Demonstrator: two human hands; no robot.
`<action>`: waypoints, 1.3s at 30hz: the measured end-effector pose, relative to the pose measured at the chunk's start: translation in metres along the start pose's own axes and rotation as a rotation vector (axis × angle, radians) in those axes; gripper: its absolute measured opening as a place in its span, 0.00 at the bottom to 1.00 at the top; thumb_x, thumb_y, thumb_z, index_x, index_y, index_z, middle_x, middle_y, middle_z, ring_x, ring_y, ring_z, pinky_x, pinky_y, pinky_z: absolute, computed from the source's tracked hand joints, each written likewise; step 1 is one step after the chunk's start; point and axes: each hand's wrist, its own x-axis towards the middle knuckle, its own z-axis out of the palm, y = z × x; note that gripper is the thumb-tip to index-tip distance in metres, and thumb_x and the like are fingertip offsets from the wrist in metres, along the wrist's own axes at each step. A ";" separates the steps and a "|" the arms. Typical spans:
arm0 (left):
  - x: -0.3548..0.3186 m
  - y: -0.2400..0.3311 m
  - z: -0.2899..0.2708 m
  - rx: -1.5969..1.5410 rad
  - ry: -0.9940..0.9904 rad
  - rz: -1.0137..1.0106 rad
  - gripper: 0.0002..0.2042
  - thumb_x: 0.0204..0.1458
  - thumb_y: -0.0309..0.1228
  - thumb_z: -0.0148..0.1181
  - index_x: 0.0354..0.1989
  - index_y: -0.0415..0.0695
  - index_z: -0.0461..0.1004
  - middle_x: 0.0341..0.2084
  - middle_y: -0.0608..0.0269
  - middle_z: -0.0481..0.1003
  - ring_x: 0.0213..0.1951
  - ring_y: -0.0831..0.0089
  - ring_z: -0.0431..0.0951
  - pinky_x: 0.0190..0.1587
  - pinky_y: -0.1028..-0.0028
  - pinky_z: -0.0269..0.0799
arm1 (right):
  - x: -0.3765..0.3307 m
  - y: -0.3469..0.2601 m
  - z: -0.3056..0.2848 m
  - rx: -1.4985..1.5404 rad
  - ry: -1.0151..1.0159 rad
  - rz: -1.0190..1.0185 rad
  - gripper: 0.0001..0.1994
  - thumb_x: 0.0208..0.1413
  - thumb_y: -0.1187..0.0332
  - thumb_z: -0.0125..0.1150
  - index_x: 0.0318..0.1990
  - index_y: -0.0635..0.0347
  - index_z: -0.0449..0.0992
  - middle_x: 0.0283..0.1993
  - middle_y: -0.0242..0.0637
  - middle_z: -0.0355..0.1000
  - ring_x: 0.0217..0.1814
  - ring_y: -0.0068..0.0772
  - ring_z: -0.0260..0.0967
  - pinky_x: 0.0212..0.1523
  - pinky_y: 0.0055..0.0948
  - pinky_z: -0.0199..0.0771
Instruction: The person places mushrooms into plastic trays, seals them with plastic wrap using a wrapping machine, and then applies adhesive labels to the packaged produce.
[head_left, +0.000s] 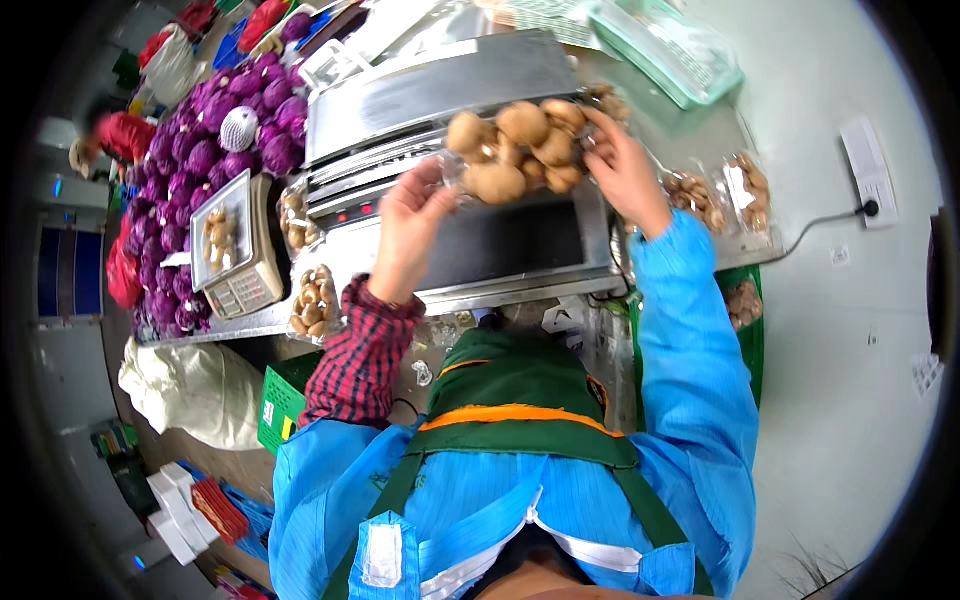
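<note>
Between my hands is a clear-wrapped pack of brown mushrooms (522, 150), held up over a metal film-wrapping machine (430, 75) with a dark flat plate (520, 245) at its front. My left hand (410, 215) grips the pack's left edge, fingertips at the clear film. At the opposite end my right hand (622, 165) has its thumb and fingers closed on the pack. Whether the film is fully sealed cannot be made out.
Left of the machine stands a weighing scale (245, 290) bearing a mushroom pack. More mushroom packs (314, 300) lie beside it and at the right (748, 190). Purple cabbages (220, 120) are heaped at far left. Pale green trays (690, 60) sit at back right, near a corded power strip (868, 172).
</note>
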 end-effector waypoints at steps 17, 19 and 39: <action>0.131 -0.003 -0.180 0.110 0.022 -0.212 0.20 0.56 0.27 0.59 0.56 0.34 0.67 0.43 0.54 0.76 0.39 0.75 0.75 0.42 0.77 0.74 | 0.171 -0.011 0.115 -0.129 -0.051 0.024 0.20 0.55 0.68 0.56 0.56 0.61 0.68 0.36 0.44 0.74 0.37 0.39 0.74 0.39 0.33 0.71; 0.115 0.004 -0.196 0.314 0.084 -0.128 0.17 0.56 0.27 0.58 0.52 0.33 0.69 0.39 0.55 0.77 0.37 0.76 0.76 0.39 0.77 0.75 | 0.140 -0.018 0.093 -0.281 0.032 -0.029 0.19 0.55 0.66 0.58 0.54 0.62 0.70 0.40 0.46 0.74 0.40 0.42 0.74 0.42 0.35 0.72; 0.214 0.012 -0.119 0.502 -0.190 0.301 0.21 0.44 0.26 0.70 0.48 0.38 0.75 0.39 0.64 0.76 0.46 0.79 0.74 0.48 0.78 0.70 | 0.208 -0.025 0.146 -0.367 0.119 -0.361 0.17 0.56 0.62 0.58 0.52 0.56 0.74 0.48 0.46 0.72 0.46 0.49 0.69 0.50 0.41 0.68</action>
